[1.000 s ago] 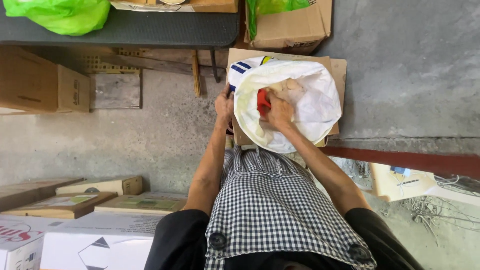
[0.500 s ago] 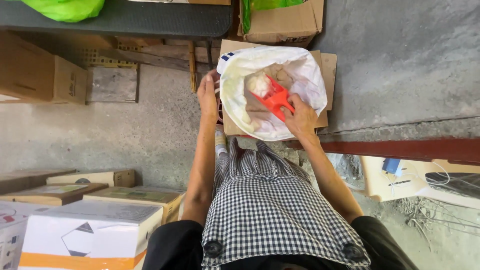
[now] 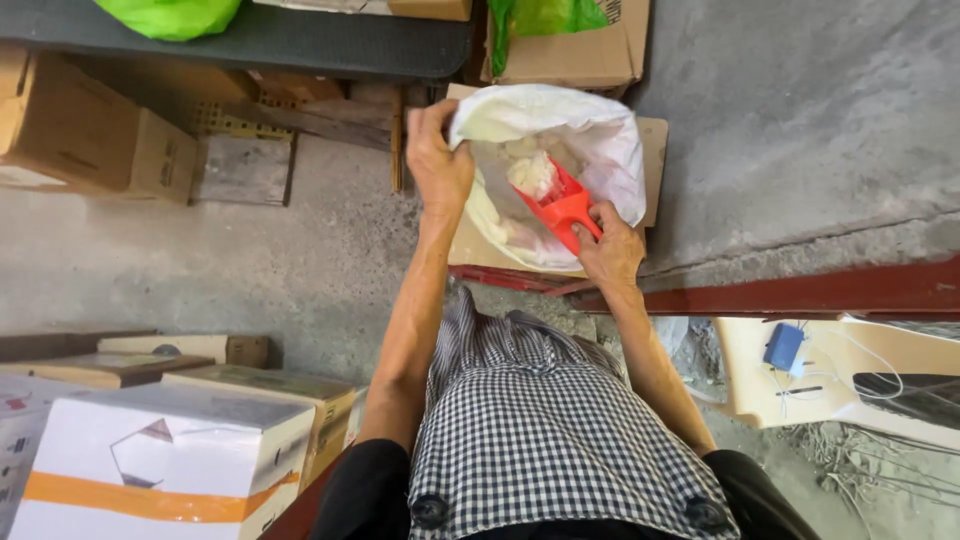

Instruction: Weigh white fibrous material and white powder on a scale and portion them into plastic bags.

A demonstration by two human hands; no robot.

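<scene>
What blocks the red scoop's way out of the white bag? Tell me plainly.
Nothing visible does. The right hand holds the red scoop, loaded with white lumps, inside the white bag. The left hand grips the bag's rim and holds the mouth wide open, so the opening above the scoop is free.

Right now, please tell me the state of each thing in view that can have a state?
White sack: open, mouth held wide.
Red scoop: inside the sack, loaded with white lumps.
Left hand: gripping the sack's rim.
Right hand: closed on the scoop's handle.
White carton: closed, taped orange.
Green bag: lying on the dark table.
</scene>
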